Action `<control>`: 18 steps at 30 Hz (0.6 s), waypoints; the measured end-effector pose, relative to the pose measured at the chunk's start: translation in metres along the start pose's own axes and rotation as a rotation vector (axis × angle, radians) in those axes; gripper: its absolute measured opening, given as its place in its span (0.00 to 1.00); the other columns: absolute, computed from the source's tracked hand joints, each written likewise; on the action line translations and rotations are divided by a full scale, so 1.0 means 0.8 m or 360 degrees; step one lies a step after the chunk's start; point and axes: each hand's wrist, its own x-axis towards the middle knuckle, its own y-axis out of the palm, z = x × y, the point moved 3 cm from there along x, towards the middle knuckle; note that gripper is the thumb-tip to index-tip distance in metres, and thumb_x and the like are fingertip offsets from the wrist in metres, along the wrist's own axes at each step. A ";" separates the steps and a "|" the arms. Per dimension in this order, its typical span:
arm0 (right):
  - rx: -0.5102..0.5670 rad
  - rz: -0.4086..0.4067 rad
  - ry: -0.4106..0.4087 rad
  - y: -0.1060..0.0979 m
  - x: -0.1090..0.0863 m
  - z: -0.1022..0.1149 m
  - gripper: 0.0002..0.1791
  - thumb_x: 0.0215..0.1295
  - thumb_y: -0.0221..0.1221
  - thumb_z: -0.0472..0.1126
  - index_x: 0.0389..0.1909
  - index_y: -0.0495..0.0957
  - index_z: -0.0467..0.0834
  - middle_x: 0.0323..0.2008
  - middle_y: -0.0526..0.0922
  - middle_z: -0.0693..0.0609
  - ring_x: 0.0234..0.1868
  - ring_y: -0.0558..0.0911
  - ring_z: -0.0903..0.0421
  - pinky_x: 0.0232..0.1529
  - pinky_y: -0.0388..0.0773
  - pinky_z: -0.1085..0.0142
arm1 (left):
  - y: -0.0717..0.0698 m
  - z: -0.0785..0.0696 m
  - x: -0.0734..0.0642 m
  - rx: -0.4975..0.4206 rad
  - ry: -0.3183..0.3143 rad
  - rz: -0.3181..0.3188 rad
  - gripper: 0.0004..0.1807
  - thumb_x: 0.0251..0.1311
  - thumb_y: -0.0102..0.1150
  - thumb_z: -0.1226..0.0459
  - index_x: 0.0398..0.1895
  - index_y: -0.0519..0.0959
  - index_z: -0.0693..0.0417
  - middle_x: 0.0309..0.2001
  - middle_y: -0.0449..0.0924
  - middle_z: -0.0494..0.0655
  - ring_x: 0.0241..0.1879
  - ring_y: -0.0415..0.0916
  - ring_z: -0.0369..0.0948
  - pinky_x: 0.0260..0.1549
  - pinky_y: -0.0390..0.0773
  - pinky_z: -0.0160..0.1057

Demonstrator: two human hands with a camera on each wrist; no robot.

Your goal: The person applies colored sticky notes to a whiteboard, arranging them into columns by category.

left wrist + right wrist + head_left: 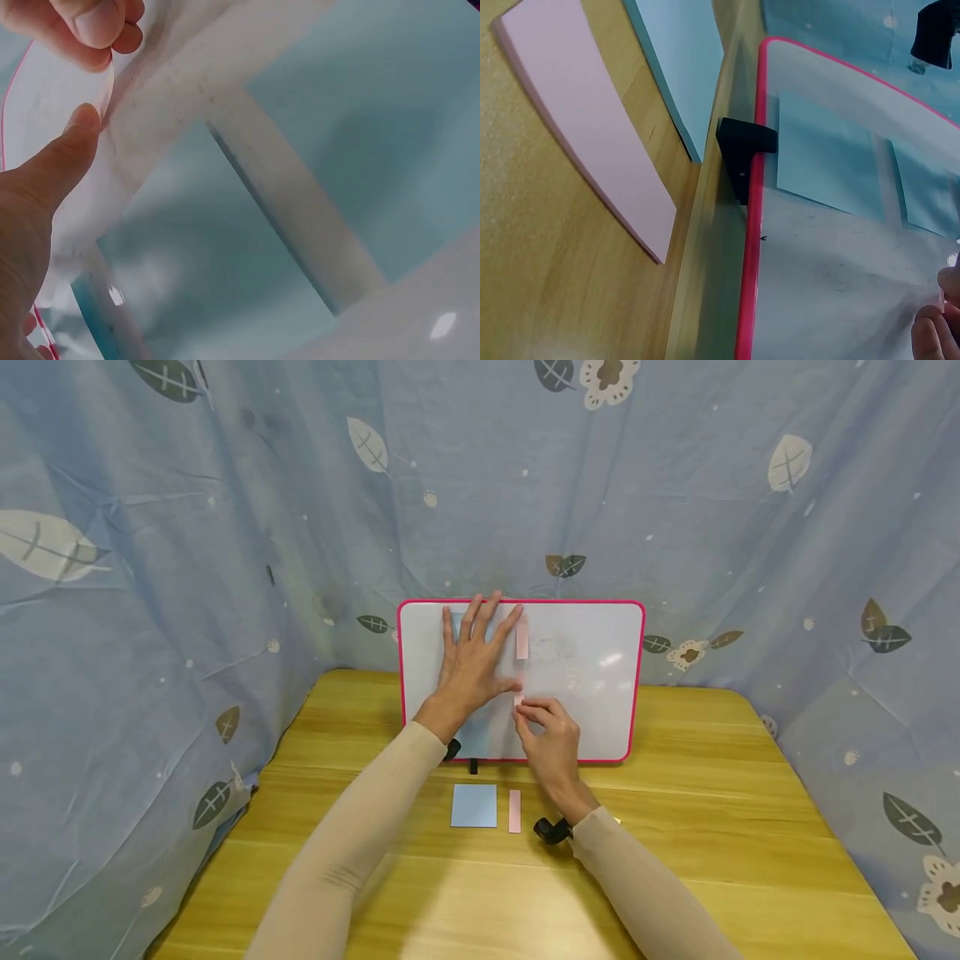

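Beige fabric sleeves [375, 827] enter bottom of head frame. Right hand [553, 739] pinches a thin pink paper strip [518, 697] near centre, at pink-rimmed whiteboard [585, 693]; left hand [471, 668] spread, thumb touching strip. Narrow pink pad [514, 811], square light-blue pad [474, 806] on wood-grain surface [690, 810], lower centre.

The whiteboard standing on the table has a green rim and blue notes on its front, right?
Not quite: the rim is bright pink, not green, as the right wrist view shows. The whiteboard does stand on the table with blue notes on its front.
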 end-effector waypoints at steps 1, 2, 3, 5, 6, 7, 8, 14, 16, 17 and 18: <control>0.0004 0.0008 0.0007 0.000 0.000 0.000 0.07 0.70 0.80 0.29 0.46 0.97 0.33 0.49 0.94 0.41 0.46 0.98 0.44 0.52 0.95 0.53 | -0.001 0.001 -0.001 -0.0002 0.0009 -0.0003 0.77 0.53 0.88 0.30 0.99 0.48 0.29 0.99 0.40 0.48 0.98 0.37 0.55 0.93 0.35 0.77; 0.0005 0.0013 0.0010 -0.001 -0.001 0.000 0.06 0.70 0.80 0.29 0.46 0.97 0.33 0.49 0.94 0.41 0.46 0.98 0.44 0.53 0.95 0.53 | -0.002 0.002 -0.003 -0.0010 0.0021 -0.0008 0.76 0.54 0.88 0.31 0.99 0.49 0.30 0.99 0.40 0.49 0.98 0.37 0.55 0.93 0.35 0.77; 0.0001 0.0016 0.0011 -0.001 -0.001 0.000 0.06 0.71 0.80 0.29 0.46 0.97 0.34 0.50 0.94 0.42 0.46 0.98 0.44 0.53 0.95 0.52 | -0.003 0.003 -0.005 -0.0025 0.0033 -0.0018 0.75 0.55 0.88 0.32 0.99 0.50 0.30 0.99 0.40 0.49 0.98 0.39 0.56 0.93 0.35 0.77; -0.0009 0.0022 0.0015 -0.001 -0.001 0.000 0.06 0.71 0.80 0.30 0.46 0.97 0.34 0.50 0.94 0.42 0.47 0.98 0.45 0.53 0.95 0.51 | -0.004 0.005 -0.008 -0.0051 0.0059 -0.0046 0.71 0.58 0.88 0.33 0.98 0.52 0.30 0.99 0.43 0.49 0.97 0.43 0.56 0.93 0.36 0.77; -0.0016 0.0024 0.0014 -0.002 -0.001 -0.001 0.06 0.71 0.80 0.30 0.46 0.97 0.34 0.50 0.94 0.42 0.47 0.98 0.45 0.53 0.95 0.51 | -0.005 0.007 -0.010 -0.0067 0.0073 -0.0060 0.70 0.59 0.88 0.34 0.98 0.54 0.29 0.98 0.44 0.49 0.97 0.44 0.55 0.93 0.37 0.77; -0.0023 0.0027 0.0013 -0.002 -0.001 -0.001 0.06 0.71 0.80 0.30 0.46 0.97 0.34 0.50 0.94 0.42 0.47 0.98 0.45 0.53 0.95 0.50 | -0.005 0.008 -0.012 -0.0078 0.0088 -0.0080 0.68 0.60 0.88 0.35 0.97 0.55 0.29 0.98 0.47 0.50 0.96 0.46 0.55 0.93 0.38 0.76; -0.0031 0.0030 0.0012 -0.002 -0.001 -0.001 0.07 0.71 0.80 0.30 0.46 0.97 0.34 0.50 0.94 0.42 0.47 0.98 0.45 0.53 0.96 0.50 | -0.005 0.010 -0.015 -0.0089 0.0103 -0.0100 0.66 0.61 0.87 0.36 0.97 0.56 0.29 0.97 0.49 0.50 0.96 0.48 0.55 0.93 0.39 0.76; -0.0063 0.0047 0.0009 -0.003 -0.002 -0.003 0.07 0.71 0.80 0.31 0.46 0.97 0.35 0.49 0.94 0.41 0.46 0.98 0.44 0.54 0.95 0.54 | -0.006 0.015 -0.028 -0.0051 0.0157 -0.0142 0.57 0.66 0.84 0.38 0.94 0.63 0.30 0.94 0.58 0.51 0.93 0.57 0.54 0.94 0.44 0.74; -0.0068 0.0047 -0.0002 -0.004 -0.003 -0.002 0.06 0.71 0.80 0.31 0.46 0.97 0.35 0.49 0.94 0.41 0.46 0.98 0.44 0.53 0.95 0.55 | -0.008 0.016 -0.031 -0.0047 0.0172 -0.0155 0.54 0.68 0.83 0.38 0.93 0.66 0.32 0.93 0.60 0.51 0.92 0.59 0.55 0.94 0.46 0.74; -0.0067 0.0042 -0.0014 -0.004 -0.002 -0.002 0.07 0.71 0.80 0.31 0.46 0.97 0.35 0.49 0.94 0.41 0.46 0.98 0.45 0.52 0.96 0.50 | -0.008 0.016 -0.033 -0.0047 0.0179 -0.0164 0.53 0.68 0.83 0.39 0.92 0.67 0.32 0.93 0.61 0.51 0.92 0.60 0.54 0.94 0.47 0.74; -0.0068 0.0042 -0.0017 -0.004 -0.003 -0.001 0.07 0.70 0.80 0.31 0.46 0.97 0.35 0.49 0.94 0.42 0.46 0.98 0.45 0.51 0.96 0.49 | -0.009 0.016 -0.035 -0.0046 0.0189 -0.0177 0.52 0.69 0.83 0.39 0.92 0.68 0.33 0.93 0.61 0.50 0.91 0.60 0.54 0.93 0.48 0.73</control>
